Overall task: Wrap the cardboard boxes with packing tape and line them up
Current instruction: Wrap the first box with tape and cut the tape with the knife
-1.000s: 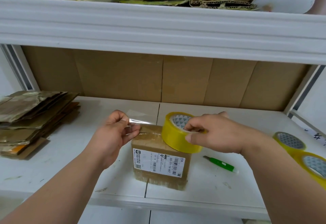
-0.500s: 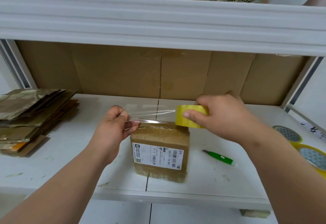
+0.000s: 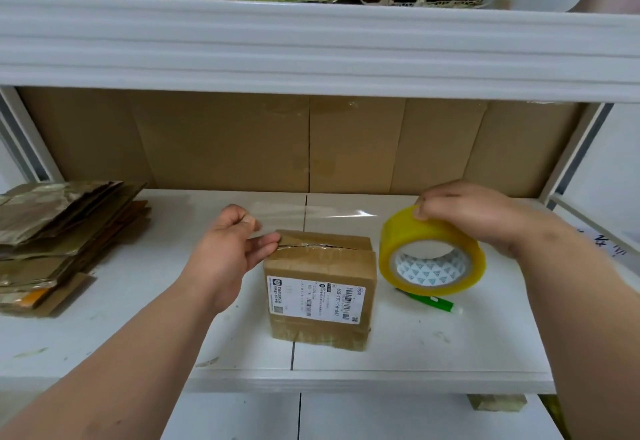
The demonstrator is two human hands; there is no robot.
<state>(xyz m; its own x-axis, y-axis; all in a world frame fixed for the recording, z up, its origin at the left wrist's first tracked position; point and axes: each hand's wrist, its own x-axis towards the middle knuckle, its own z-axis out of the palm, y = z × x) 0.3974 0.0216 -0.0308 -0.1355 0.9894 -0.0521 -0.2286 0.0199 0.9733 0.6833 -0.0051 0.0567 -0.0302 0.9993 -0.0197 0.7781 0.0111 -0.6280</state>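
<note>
A small cardboard box point(image 3: 320, 287) with a white shipping label on its front stands on the white shelf point(image 3: 433, 342). My left hand point(image 3: 232, 249) pinches the free end of a clear tape strip point(image 3: 311, 213) at the box's top left edge. The strip stretches to the right above the box. My right hand point(image 3: 467, 214) grips the top of a yellow tape roll point(image 3: 431, 254), held just right of the box with its core facing me.
A green utility knife point(image 3: 433, 303) lies on the shelf under the roll. Flattened cardboard point(image 3: 59, 232) is stacked at the left. A cardboard panel point(image 3: 311, 145) lines the back. The upper shelf point(image 3: 311, 48) overhangs with scraps on top.
My right hand has pulled the roll from over the box to its right side, drawing out a longer strip. My left hand stays pinching the tape end at the box's left edge.
</note>
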